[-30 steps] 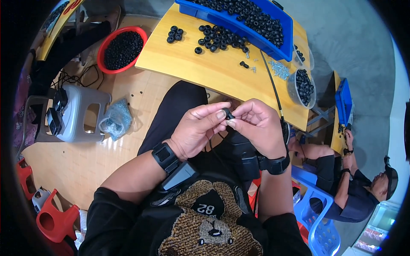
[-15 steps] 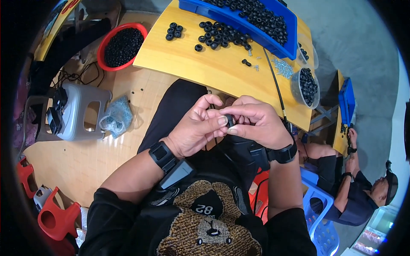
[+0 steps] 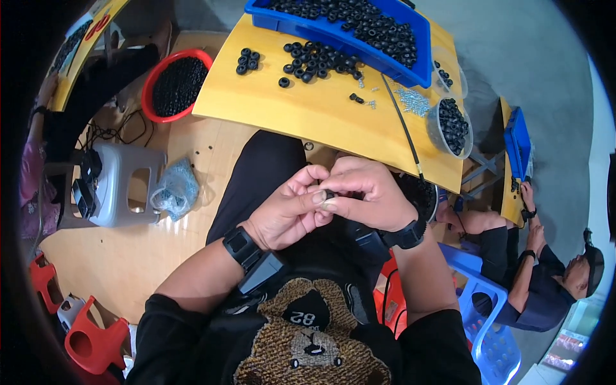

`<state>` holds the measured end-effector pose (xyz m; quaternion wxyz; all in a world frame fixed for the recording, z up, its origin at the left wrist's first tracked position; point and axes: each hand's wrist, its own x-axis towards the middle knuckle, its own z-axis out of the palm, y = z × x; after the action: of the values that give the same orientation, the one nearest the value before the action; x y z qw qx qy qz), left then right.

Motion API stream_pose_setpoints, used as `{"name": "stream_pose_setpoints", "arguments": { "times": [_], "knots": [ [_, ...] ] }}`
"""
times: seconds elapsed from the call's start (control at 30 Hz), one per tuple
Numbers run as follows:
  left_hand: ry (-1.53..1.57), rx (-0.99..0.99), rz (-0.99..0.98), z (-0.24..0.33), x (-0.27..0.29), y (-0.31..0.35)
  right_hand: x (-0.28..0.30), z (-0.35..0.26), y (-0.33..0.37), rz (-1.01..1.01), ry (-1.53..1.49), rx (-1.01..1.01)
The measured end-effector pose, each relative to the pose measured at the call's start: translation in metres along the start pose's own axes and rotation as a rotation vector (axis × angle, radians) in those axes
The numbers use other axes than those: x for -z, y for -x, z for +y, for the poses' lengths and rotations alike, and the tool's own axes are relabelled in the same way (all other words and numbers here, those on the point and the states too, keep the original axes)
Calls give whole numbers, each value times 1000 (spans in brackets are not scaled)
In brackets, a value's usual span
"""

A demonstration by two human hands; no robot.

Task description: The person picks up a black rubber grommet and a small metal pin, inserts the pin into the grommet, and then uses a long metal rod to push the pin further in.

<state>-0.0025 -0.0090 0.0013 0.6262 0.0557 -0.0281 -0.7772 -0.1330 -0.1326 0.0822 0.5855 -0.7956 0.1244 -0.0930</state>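
Note:
Above my lap, both hands meet at their fingertips around one small round black part (image 3: 329, 194), mostly covered by the fingers. My left hand (image 3: 289, 208) is closed, its thumb and forefinger pinching the part from the left. From the right, my right hand (image 3: 369, 194) is also closed, with thumb and fingers pressed against the same part. On the yellow table (image 3: 256, 106) ahead lies a loose heap of black round parts with holes (image 3: 316, 61). A smaller cluster of the parts (image 3: 248, 61) sits to its left.
A blue tray (image 3: 340, 40) of black parts stands on the table, near small silver screws (image 3: 412, 101) and a clear tub (image 3: 465, 142). A thin black rod or cord (image 3: 404, 125) crosses the table edge. A red basin (image 3: 146, 96) is left; a person (image 3: 545, 282) works at right.
My hands and the black part have shifted slightly left and down in the picture. The part is more covered by my fingers. The view has shifted slightly.

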Motion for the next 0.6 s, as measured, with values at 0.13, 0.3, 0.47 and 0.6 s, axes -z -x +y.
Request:
{"name": "stream_pose_setpoints", "arguments": {
  "times": [0.13, 0.3, 0.47, 0.6],
  "knots": [
    [-28, -1, 30, 3, -13, 4, -3, -9, 1, 4, -17, -89],
    [-217, 47, 42, 8, -14, 6, -4, -13, 9, -30, 94, -82],
    [-83, 79, 92, 4, -15, 5, -6, -12, 13, -4, 73, -100],
    [-113, 90, 61, 2, -12, 3, -8, -6, 18, 21, 6, -110]
  ]
}}
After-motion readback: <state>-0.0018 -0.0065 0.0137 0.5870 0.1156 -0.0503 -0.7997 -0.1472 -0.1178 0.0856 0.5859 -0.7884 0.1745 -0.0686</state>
